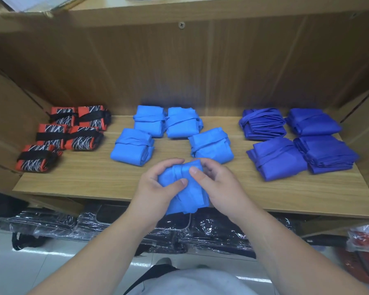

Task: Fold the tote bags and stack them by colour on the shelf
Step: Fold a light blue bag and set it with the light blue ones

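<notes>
Over the front edge of the shelf [94,179], you hold a light blue bag [186,190] between both hands. Its long axis runs away from you, front to back, leaning slightly to the right. The near end hangs past the shelf edge towards you. The far end points at the nearest of the folded light blue bags [211,145], just short of touching it.

Your left hand [156,188] has a closed grip on the bundle's left side, with the thumb pressed across the top. Your right hand [218,184] has a closed grip on the right side, its thumb on the upper face and its fingers curled over the far end.

Four folded light blue bags lie behind your hands in the middle of the shelf. Five red and black bags [51,135] sit at the left, close to the side wall. Four dark blue bags [275,158] sit at the right, reaching almost to the other wall.

Bare wood shows along the front edge on both sides of your hands. A bare strip also runs between the light blue and dark blue groups. Plastic-wrapped goods [115,226] lie under the shelf.
</notes>
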